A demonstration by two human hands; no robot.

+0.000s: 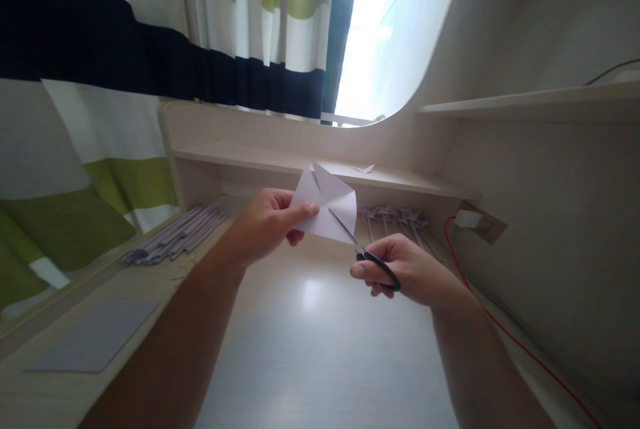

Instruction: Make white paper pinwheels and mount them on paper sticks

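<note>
Head view is showing a pale wooden surface (310, 349) running from near to far, with a striped curtain (150, 49) hanging at the far left and a low shelf (320, 166) crossing the far edge. A grey sheet (95, 334) is lying flat at the near left, and a row of thin grey rolled sticks (173, 237) is resting further along the left side. At the far right, a cluster of finished paper pinwheels (395, 217) is lying under the shelf, and a red cable (500, 322) is trailing down from a white plug (467, 218).

The left hand (265, 224) is pinching a white paper square (327, 206) above the middle of the surface, its grip closed on the sheet's left edge. The right hand (400, 269) is wrapping around the black handles of the scissors (360, 246), whose blades are biting into the paper from its lower right corner towards the centre.

The step in hand appears to be slitting the square along a diagonal. The next move probably calls for stopping the cut short of the centre, then turning the paper to bring another corner to the blades.
</note>
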